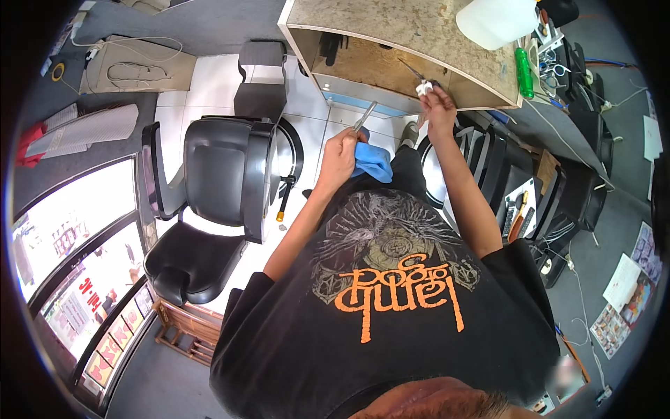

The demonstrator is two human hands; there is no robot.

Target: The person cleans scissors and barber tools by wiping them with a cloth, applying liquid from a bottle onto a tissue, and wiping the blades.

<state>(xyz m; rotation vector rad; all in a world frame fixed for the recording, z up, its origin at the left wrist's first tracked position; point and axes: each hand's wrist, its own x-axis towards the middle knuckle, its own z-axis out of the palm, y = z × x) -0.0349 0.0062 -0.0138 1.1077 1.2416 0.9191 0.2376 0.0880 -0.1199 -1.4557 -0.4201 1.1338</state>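
My left hand (338, 158) is closed around a slim silver metal tool (365, 116) that points up and away from me; its exact kind is unclear. A crumpled blue cloth (374, 163) is bunched against the same hand, on its right side. Out at the cabinet's open front, my right hand (439, 112) pinches a small white piece (423, 88) between its fingertips. From that piece a thin dark rod (410, 68) sticks out toward the cabinet's inside. How the two join cannot be made out.
The wooden cabinet (398, 21) stands ahead, with a white container (494, 22) and a green-handled object (524, 72) on top. Scissors (555, 68) lie at its right end. A black barber chair (220, 171) is at my left; black seats (509, 174) and tools are at my right.
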